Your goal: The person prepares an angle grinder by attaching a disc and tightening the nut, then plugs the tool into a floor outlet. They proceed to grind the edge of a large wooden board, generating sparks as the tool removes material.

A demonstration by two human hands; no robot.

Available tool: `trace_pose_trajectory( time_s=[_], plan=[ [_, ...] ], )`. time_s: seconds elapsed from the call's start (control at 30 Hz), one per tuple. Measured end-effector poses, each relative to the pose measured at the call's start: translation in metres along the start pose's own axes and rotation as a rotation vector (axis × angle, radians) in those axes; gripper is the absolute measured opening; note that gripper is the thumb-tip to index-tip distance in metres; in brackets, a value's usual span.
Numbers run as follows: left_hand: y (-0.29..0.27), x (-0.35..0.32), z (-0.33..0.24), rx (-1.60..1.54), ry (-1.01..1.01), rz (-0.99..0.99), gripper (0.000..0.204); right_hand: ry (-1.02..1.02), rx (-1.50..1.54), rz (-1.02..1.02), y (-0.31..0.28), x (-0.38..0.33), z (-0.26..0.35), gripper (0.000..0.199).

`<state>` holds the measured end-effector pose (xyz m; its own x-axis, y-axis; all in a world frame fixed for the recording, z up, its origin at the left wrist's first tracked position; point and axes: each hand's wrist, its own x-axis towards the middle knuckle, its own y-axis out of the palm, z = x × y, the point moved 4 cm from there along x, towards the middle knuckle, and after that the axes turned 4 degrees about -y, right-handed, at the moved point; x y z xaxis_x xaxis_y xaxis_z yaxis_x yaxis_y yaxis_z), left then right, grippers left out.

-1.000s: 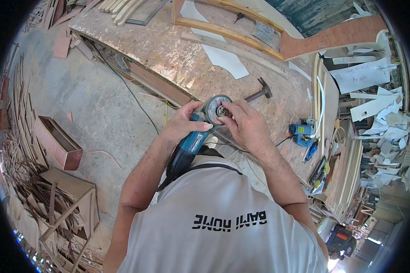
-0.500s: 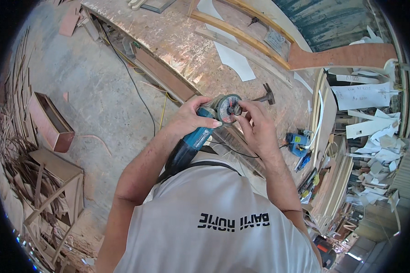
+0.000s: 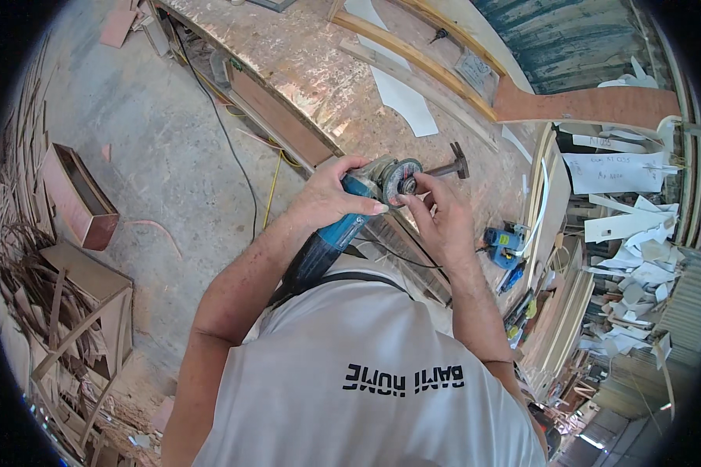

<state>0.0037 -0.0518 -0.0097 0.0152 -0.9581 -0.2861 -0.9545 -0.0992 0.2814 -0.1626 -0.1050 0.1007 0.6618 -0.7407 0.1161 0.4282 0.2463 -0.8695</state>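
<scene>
The left hand [image 3: 329, 197] grasped the grinder [image 3: 338, 232] near its head; the right hand [image 3: 446, 220] pinched the nut [image 3: 407, 186] at the middle of the disc [image 3: 395, 173]. The grinder was just beyond the shirt [image 3: 350, 319], with a hammer [image 3: 459, 163] ahead and a jigsaw [image 3: 503, 244] rightward, both on the surface [image 3: 304, 86].

The grinder [image 3: 333, 232] is between the left grip [image 3: 325, 196] and the right grip [image 3: 445, 224], its disc [image 3: 393, 180] toward the right one — all before the shirt [image 3: 350, 342]. Ahead spreads the counter [image 3: 304, 86]: on it, the hammer [image 3: 459, 161] lies just beyond the disc, the jigsaw [image 3: 501, 247] farther right, and a template [image 3: 405, 101] runs ahead, partly under the frame [image 3: 444, 81]. Left, on the floor [image 3: 167, 163], sits a box [image 3: 65, 200] — strips [image 3: 25, 280] heaped nearer the person; scrap sheets [image 3: 648, 271] lie right of the counter.
</scene>
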Motion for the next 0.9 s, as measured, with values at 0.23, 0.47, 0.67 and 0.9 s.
trace_pose_trajectory(
  time_s=[0.23,0.47,0.67,0.9],
  plan=[
    [0.001,-0.004,-0.003,0.100,0.041,-0.036,0.075,0.033,-0.093,-0.046,-0.003,-0.003,0.002,0.029],
    [0.006,-0.006,0.012,-0.081,-0.026,0.032,0.074,0.046,-0.181,-0.021,-0.002,-0.005,0.001,0.029],
    [0.005,-0.012,0.010,-0.153,-0.065,0.037,0.070,-0.090,-0.039,-0.102,-0.003,-0.012,0.015,0.035],
    [0.009,-0.008,0.015,-0.159,-0.078,0.065,0.071,-0.007,-0.029,-0.020,0.005,-0.010,-0.004,0.035]
  ],
)
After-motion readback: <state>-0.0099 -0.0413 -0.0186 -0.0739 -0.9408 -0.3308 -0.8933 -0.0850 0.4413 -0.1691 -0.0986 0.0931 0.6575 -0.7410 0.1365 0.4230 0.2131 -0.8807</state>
